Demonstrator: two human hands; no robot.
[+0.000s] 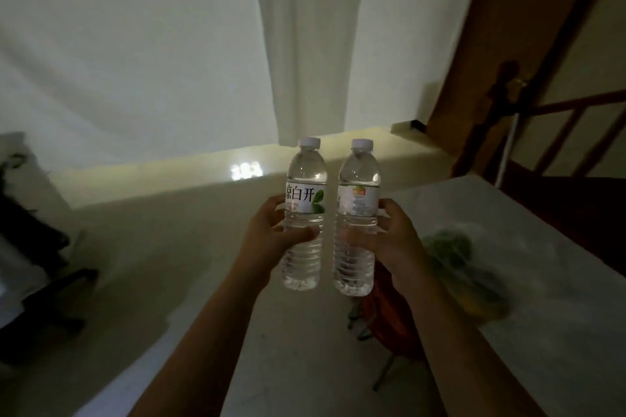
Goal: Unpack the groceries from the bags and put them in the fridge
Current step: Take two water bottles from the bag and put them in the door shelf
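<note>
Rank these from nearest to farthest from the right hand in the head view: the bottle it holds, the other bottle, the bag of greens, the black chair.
1. Right bottle: gripped by the right hand.
2. Left bottle: just beside it, held in the left hand.
3. Bag of greens: on the table, right of the hand; close to the left bottle's rank.
4. Black chair: far left edge.

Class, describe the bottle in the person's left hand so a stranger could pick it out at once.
Start at the two bare hands raised before the pale wall. Each holds an upright clear plastic water bottle with a white cap, side by side. The one in the left hand is the left bottle; only its label shows large black characters and a green leaf, unlike the right bottle.
</note>
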